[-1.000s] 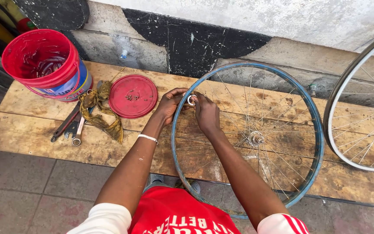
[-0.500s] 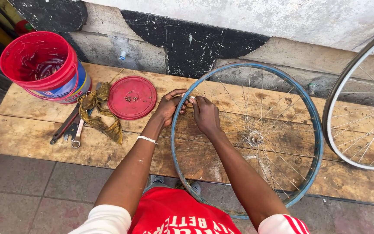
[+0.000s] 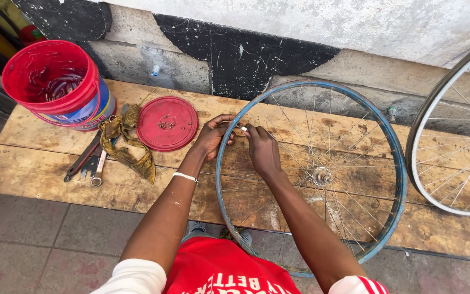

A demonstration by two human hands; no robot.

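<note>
A blue bicycle wheel rim [image 3: 394, 163] with thin spokes and a hub [image 3: 321, 176] lies flat on a wooden board [image 3: 39, 179]. My left hand [image 3: 213, 136] grips the rim's left edge from outside. My right hand [image 3: 262, 149] sits just inside the rim and pinches a small white piece [image 3: 244, 129] against the rim top-left. Both hands meet at the same spot on the rim.
A red bucket [image 3: 55, 81] stands at the far left, its red lid [image 3: 167, 123] holding small parts beside it. Wrenches [image 3: 94, 163] and a dirty rag [image 3: 129, 144] lie between them. A second wheel [image 3: 452, 141] leans at the right. A wall runs behind.
The hands have stayed at the same spot on the rim; the fingers have shifted slightly around the small white piece. The view has barely moved.
</note>
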